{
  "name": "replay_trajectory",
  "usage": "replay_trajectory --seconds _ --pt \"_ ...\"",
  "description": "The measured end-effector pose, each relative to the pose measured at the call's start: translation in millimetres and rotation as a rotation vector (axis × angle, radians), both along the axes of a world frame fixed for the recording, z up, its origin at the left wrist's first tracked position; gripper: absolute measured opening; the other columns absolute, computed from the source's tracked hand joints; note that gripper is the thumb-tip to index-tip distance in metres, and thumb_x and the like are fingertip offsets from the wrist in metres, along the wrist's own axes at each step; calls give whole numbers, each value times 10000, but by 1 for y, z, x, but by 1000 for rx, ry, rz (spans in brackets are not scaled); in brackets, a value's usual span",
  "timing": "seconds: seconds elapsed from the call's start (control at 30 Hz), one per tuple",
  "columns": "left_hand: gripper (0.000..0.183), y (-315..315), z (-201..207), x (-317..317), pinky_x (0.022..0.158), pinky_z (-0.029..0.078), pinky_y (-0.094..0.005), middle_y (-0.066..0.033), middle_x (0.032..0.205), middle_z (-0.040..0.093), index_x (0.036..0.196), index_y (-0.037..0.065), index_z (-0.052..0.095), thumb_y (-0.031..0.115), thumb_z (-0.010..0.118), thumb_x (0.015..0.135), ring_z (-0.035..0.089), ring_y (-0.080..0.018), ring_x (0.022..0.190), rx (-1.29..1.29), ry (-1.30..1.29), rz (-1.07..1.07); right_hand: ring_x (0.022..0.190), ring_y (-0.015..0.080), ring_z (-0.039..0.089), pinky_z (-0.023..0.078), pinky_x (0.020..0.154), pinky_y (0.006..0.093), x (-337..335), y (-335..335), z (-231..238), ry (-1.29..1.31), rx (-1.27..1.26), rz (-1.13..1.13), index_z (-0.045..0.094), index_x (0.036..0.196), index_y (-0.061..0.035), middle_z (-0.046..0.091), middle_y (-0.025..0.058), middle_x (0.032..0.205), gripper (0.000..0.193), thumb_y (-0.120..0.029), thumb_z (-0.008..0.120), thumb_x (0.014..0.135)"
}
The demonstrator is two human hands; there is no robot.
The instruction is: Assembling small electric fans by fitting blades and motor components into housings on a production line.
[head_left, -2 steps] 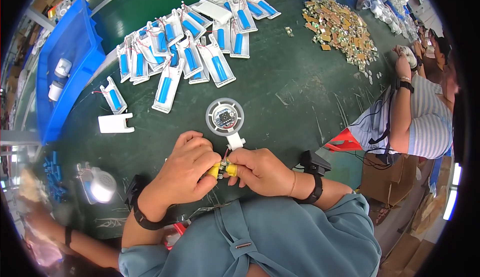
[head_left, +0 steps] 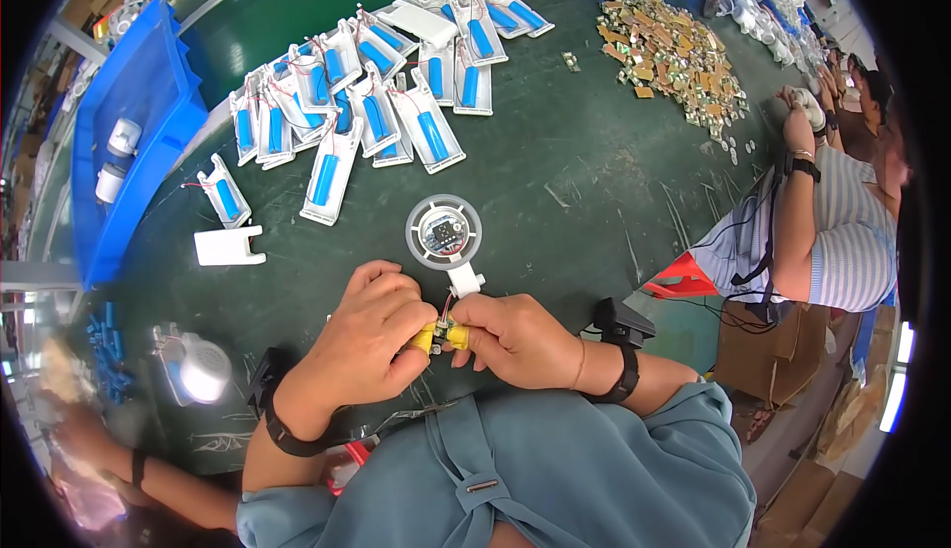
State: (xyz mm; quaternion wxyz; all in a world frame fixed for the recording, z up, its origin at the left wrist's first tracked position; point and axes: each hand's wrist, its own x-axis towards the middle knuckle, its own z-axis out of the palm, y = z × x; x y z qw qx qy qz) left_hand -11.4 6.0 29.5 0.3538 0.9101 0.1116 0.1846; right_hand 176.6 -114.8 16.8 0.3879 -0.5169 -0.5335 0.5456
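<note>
- The left hand [head_left: 371, 335] and the right hand [head_left: 520, 342] are close together, both pinched on one small circuit board [head_left: 443, 329] between their fingertips; the exact contact is partly hidden.
- Yellow covers [head_left: 459, 336] wrap a digit of each hand, on either side of the board.
- Thin red wires [head_left: 448, 304] run from the board, away from the wearer, toward a white stem [head_left: 463, 278] just beyond the hands.
- The stem joins a round white device with a grey ring [head_left: 412, 234], lying on the green table [head_left: 565, 261] with its inner electronics facing up.
- Farther ahead and left of the hands, white housings [head_left: 446, 149] with blue cells lie in an overlapping cluster.
- Nearer the left hand are a separate housing [head_left: 226, 197] and a white cover [head_left: 228, 246].
- Left of the left hand sit a white round-headed device [head_left: 205, 368] and, beyond it, loose blue cylinders [head_left: 107, 350].
- Well ahead and right of the hands is a heap of small boards [head_left: 674, 62].
- A co-worker in a striped top [head_left: 854, 216] sits to the far right.
</note>
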Motion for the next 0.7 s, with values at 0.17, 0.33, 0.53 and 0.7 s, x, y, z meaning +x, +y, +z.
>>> replay_trajectory --seconds 0.17,0.33,0.53,0.7 --pt "288 2 1 1 981 429 -498 -104 837 572 905 33 614 30 653 620 573 -314 850 -4 3 -6 699 238 713 561 588 335 1 0 -3 -19 50 0 536 1033 -14 682 127 813 133 29 469 926" --pt "283 2 2 0 980 439 -495 -98 826 574 904 37 616 31 648 623 579 -305 835 -12 19 7 714 237 720 560 600 332 2 1 -2 -44 88 8 540 1040 -11 677 123 800 136 22 483 922" --pt "286 0 0 -6 979 442 -483 -96 849 572 947 43 618 46 673 666 588 -292 855 21 -15 31 762 161 720 563 615 276 0 1 8 9 -23 20 586 1128 9 692 95 862 187 -6 519 954" --pt "249 -3 13 -29 985 427 -464 -91 852 559 941 57 609 52 686 705 574 -281 912 186 121 150 750 93 689 540 595 214 5 -9 7 -12 -103 8 600 1150 7 703 54 910 179 -48 542 990"
